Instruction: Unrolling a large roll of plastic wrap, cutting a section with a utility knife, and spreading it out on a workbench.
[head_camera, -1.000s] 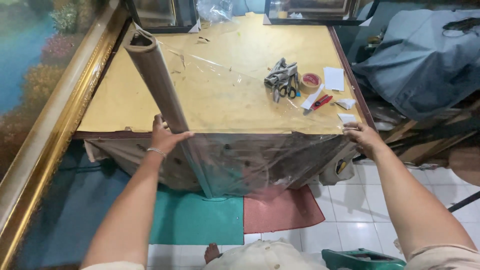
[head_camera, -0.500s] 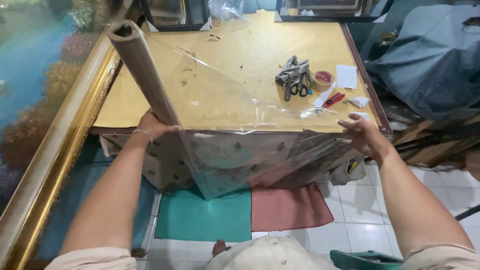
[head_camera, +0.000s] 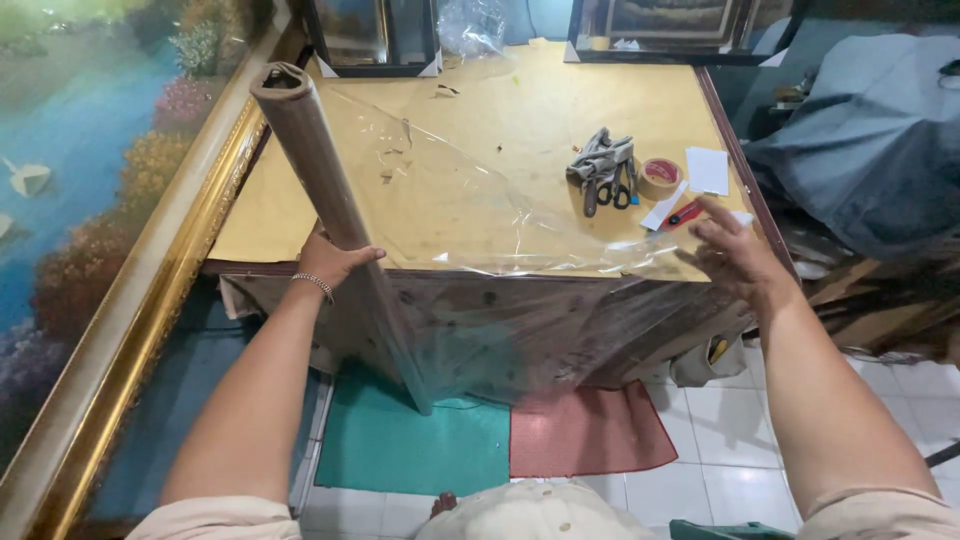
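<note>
On the far right of the yellow-brown table (head_camera: 500, 110) lie a bunched grey cloth (head_camera: 598, 157), dark-handled scissors (head_camera: 608, 190), a roll of tan tape (head_camera: 660, 177), a white card (head_camera: 708, 170) and a red-handled cutter (head_camera: 682, 215), all close together and just beyond my right hand (head_camera: 735, 258). To my left a large painting (head_camera: 90, 180) in a wide gilded frame (head_camera: 150, 330) leans along the table's side; dark picture frames (head_camera: 375, 40) stand at the far edge, and a grey tarp (head_camera: 870, 150) is heaped at the right. Green and red mats (head_camera: 500, 445) cover the floor below. My left hand (head_camera: 335, 262) wraps its grip around a long brown cardboard roll (head_camera: 325, 190), fingers curled over it, forearm straight; the roll slants from near the floor up over the near left corner. Thin, glossy, wrinkled clear plastic film (head_camera: 470, 200) runs off the roll across the tabletop and drapes over the near edge. My right hand hovers at the film's right end with fingers spread and palm down; I cannot tell whether it pinches the film.
</note>
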